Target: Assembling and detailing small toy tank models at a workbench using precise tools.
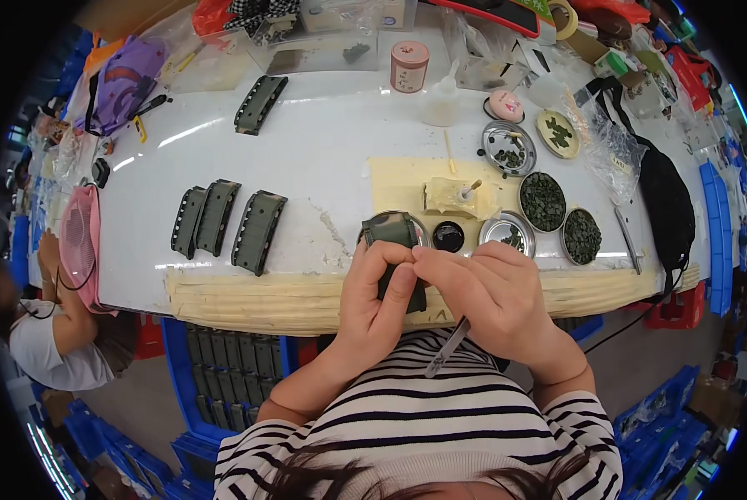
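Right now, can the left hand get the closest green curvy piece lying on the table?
Probably yes. Only white tabletop seems to lie between the left hand and that green piece. But the hand is holding another curved piece, so it would likely have to let go first.

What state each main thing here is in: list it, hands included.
Left hand, gripping
Right hand, gripping
Curved green casing, held in left hand
Slim metal tool, held in right hand
Farthest green casing, lying alone
Pink canister, upright, lid on
Squeeze bottle, upright
Upper silver dish, open, partly filled
Left round tin, open, filled
Right round tin, open, filled
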Demonstrator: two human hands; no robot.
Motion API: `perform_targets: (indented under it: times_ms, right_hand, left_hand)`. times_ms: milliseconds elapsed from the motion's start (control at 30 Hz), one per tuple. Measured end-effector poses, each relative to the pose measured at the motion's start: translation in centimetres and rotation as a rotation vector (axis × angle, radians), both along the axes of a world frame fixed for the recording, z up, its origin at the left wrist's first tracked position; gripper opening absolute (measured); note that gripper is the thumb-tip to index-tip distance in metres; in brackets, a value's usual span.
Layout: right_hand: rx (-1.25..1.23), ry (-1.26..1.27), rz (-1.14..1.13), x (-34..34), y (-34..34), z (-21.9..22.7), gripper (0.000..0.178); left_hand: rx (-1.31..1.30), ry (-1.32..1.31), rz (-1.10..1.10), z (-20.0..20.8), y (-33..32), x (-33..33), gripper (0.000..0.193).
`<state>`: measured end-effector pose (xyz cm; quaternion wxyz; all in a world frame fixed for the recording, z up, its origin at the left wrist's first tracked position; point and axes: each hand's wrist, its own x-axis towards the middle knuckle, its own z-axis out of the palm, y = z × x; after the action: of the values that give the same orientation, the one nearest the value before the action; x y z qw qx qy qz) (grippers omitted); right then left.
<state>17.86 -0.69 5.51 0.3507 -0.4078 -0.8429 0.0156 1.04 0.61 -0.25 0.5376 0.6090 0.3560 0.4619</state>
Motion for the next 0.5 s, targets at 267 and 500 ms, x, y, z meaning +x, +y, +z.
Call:
perform_targets:
  times_ms: [267, 500]
  right_hand:
    - [-0.084, 0.138, -0.01, -0.6, 0.0, -0.5, 0.036]
    - [-0.117, 0.354, -0.02, -0.7, 0.7, -1.6, 0.026]
  left_hand:
    - [-0.052, -0.055, 0.01, -0.4, 0.1, 0.0, 0.02]
    - [-0.1, -0.141, -0.027, -0.5, 0.1, -0.1, 0.02]
